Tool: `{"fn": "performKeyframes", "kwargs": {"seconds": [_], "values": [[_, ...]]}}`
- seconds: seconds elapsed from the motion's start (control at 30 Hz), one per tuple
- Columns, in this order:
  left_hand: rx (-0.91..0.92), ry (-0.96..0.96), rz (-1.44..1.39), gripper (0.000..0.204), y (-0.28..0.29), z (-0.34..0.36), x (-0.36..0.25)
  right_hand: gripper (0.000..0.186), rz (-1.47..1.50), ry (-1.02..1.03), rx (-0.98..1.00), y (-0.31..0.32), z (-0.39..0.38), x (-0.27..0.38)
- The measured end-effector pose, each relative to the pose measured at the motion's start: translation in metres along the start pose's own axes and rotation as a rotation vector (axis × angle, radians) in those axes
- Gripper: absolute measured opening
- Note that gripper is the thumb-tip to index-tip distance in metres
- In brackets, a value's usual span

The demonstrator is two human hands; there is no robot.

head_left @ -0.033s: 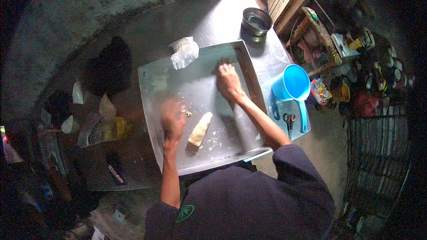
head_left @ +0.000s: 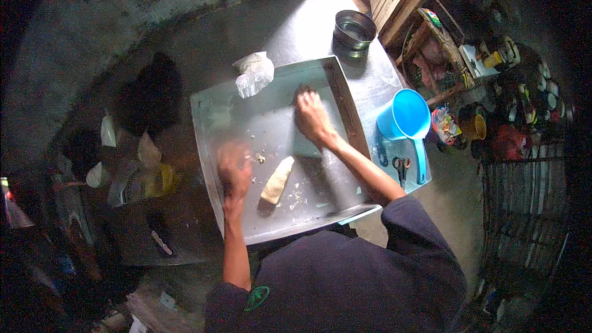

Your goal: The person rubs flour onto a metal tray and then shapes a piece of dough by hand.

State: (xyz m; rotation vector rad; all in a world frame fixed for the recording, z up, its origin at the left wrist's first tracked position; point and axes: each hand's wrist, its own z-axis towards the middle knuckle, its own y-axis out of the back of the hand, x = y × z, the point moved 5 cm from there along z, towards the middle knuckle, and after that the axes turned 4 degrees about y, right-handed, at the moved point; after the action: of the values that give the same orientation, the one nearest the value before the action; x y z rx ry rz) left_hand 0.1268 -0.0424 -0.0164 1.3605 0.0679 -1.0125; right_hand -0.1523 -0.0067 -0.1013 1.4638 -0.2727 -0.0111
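Long pale dough-like piece (head_left: pixel 279 180) lies in shallow square grey metal tray (head_left: pixel 269 123) on metal bench (head_left: pixel 290 37), nearer the left hand (head_left: pixel 234 165). Left: motion-blurred, grip cannot be told. Right hand (head_left: pixel 312 114): fingers curled over tray's far right; contents, if any, cannot be told.

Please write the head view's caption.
Bare left hand and right hand over a shallow, grey metal tray holding a pale, elongated dough-like piece.
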Motion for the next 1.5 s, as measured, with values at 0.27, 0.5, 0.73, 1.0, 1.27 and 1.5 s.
{"fn": "performKeyframes", "kwargs": {"seconds": [0.27,0.5,0.73,1.0,1.27,1.5], "values": [[-0.096,0.095,0.055,0.02,0.045,-0.031,0.022,0.056,0.114,0.021,-0.035,0.015,-0.002,0.001],[-0.135,0.127,-0.06,0.02,0.043,-0.045,0.034,0.054,0.064,0.135,-0.044,0.025,-0.006,-0.028],[-0.052,0.035,-0.117,0.029,0.052,-0.031,0.005,0.05,0.387,0.178,-0.295,0.045,0.016,-0.006],[0.269,-0.06,-0.098,0.052,-0.017,-0.056,-0.042,0.041,0.405,0.26,-0.062,0.037,-0.068,0.046],[0.314,0.048,-0.112,0.05,-0.021,-0.076,-0.034,0.059,0.375,0.348,-0.013,0.001,-0.053,0.098],[0.354,0.11,-0.24,0.051,0.0,-0.073,-0.02,0.078,0.142,0.321,-0.029,0.031,-0.043,0.057]]}}
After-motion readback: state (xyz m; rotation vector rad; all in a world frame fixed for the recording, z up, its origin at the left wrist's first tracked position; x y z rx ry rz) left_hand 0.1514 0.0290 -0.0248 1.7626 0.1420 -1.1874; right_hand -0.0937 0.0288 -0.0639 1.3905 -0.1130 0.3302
